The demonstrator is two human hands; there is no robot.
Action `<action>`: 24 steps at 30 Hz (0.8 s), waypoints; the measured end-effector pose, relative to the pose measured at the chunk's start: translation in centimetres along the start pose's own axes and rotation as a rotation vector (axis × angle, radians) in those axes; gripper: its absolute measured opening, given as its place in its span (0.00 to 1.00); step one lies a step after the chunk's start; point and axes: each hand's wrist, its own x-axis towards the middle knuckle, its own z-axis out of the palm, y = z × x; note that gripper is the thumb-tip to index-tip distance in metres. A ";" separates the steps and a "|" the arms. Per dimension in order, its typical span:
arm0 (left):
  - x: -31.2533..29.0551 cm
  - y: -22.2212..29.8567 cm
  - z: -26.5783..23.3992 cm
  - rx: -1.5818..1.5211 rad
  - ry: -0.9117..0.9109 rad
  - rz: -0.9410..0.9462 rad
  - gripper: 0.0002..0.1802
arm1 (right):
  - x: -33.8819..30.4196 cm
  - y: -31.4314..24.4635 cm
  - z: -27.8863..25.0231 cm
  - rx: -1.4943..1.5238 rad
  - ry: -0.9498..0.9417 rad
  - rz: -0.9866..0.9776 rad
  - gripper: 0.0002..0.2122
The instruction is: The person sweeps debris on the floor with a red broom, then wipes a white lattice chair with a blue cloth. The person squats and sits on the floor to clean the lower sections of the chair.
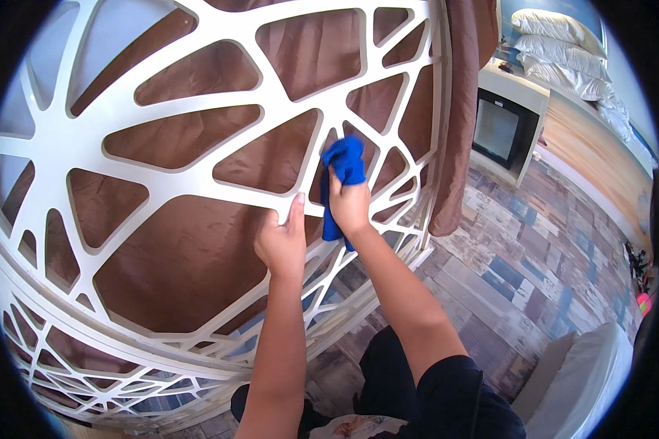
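A white openwork lattice screen [293, 106] with web-like cut-outs stands in front of me. My right hand [350, 206] grips a blue cloth [348, 157] and presses it against a slanting bar of the lattice; the lower end of the cloth hangs down beside the wrist. Just to the left, my left hand [282, 245] holds a bar of the screen, thumb on the front face and the other fingers mostly hidden behind it.
Brown curtain fabric [183, 256] hangs behind the lattice, and more falls at its right edge. At the far right are a dark-fronted appliance [496, 126] in a white cabinet and stacked white pillows [560, 47]. A white-covered piece [586, 377] stands low right on the patchwork plank floor [505, 278].
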 end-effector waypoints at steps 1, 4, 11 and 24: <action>0.1 -0.3 -0.1 -0.015 -0.036 -0.050 0.19 | -1.2 1.5 -0.3 -0.009 0.006 -0.042 0.11; 0.0 -1.1 -0.4 0.042 -0.021 0.098 0.19 | -2.0 2.2 -0.3 -0.042 -0.005 -0.055 0.12; -0.1 -2.0 -0.3 0.104 0.046 0.166 0.24 | 2.8 -2.8 -0.3 -0.019 -0.005 -0.157 0.10; -0.5 -2.1 0.5 0.089 0.101 0.201 0.22 | -1.5 1.5 -1.4 0.194 -0.053 -0.163 0.10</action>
